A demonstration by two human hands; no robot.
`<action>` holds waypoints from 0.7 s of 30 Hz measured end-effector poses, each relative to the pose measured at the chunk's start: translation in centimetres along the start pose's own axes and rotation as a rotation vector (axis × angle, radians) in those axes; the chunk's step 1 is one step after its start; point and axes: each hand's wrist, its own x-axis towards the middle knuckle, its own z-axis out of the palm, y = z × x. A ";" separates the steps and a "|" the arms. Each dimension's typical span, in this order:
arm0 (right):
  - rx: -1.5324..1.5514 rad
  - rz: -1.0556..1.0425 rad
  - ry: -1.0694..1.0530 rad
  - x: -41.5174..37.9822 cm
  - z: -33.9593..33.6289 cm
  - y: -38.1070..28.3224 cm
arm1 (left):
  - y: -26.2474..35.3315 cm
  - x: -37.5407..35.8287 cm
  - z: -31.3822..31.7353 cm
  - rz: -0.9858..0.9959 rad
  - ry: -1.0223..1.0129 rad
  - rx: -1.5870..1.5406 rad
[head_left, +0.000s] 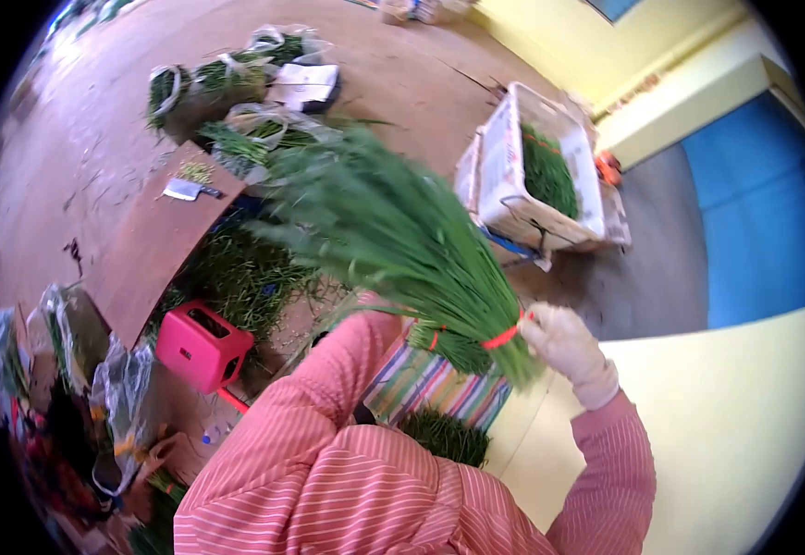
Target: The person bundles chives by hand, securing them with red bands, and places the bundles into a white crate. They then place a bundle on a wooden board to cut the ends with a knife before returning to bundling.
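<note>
A large bunch of garlic chives (pixel 411 227), long green leaves bound near the stem ends by a red band (pixel 502 339), is held up in front of me. Its leafy end points up and left and is smeared by motion. My right hand (pixel 564 344), in a pale glove, has its fingers closed at the banded stems. My left sleeve reaches up beneath the leaves, and the left hand is hidden behind them. Below the stems, another red-banded bunch (pixel 458 350) lies on a striped woven sheet (pixel 393 388).
A white crate (pixel 499 180) with banded greens stands at the back right. A cleaver (pixel 190 190) lies on a board (pixel 148 245) at left, beside a pink stool (pixel 201 347) and loose greens (pixel 245 268). Bagged greens (pixel 227 79) stand behind; a pale wall (pixel 689 416) is at right.
</note>
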 end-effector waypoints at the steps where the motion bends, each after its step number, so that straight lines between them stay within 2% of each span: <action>1: 0.046 0.010 0.069 0.3 -0.1 1.3 | 1.5 -0.7 -0.8 0.085 -0.017 0.006; 4: 0.137 0.071 0.245 -1.2 -2.7 0.0 | 7.4 -3.2 -2.7 0.332 -0.087 0.040; 5: -0.064 0.057 0.315 -2.1 -3.7 -0.6 | 9.7 -4.1 -2.9 0.403 -0.093 0.077; 6: -0.060 0.061 0.323 -2.9 -4.4 -0.6 | 11.9 -5.0 -2.6 0.483 -0.082 0.114; 7: -0.165 -0.059 0.366 -3.8 -4.9 -0.4 | 17.4 -6.1 -2.1 0.202 -0.411 0.420; 9: -0.359 -0.259 0.416 -5.3 -5.5 -1.0 | 18.9 -7.5 1.4 0.257 -0.301 0.654; 10: -0.359 -0.252 0.420 -5.7 -5.6 -1.6 | 18.2 -7.5 3.9 0.293 -0.236 0.826; 12: -0.676 -0.521 0.329 -5.9 -5.4 -2.8 | 13.2 -4.7 8.0 0.140 -0.205 1.322; 13: -0.794 -0.617 0.339 -5.6 -5.0 -3.0 | 9.5 -5.4 11.0 0.051 -0.462 1.467; 14: -0.797 -0.610 0.344 -5.3 -4.5 -3.2 | 5.9 -5.0 10.2 -0.094 -0.532 1.433; 16: -0.872 -0.639 0.302 -4.8 -3.7 -3.1 | -0.4 -3.3 9.5 -0.228 -0.805 1.589; 18: -0.847 -0.552 0.293 -4.0 -2.8 -2.2 | -4.2 -3.7 8.9 -0.705 -0.611 1.222; 19: -0.838 -0.502 0.319 -3.6 -2.5 -1.7 | -5.2 -3.6 8.2 -0.712 -0.618 1.221; 21: -0.768 -0.341 0.340 -3.1 -1.6 -0.7 | -6.8 -3.4 7.1 -0.639 -0.510 0.948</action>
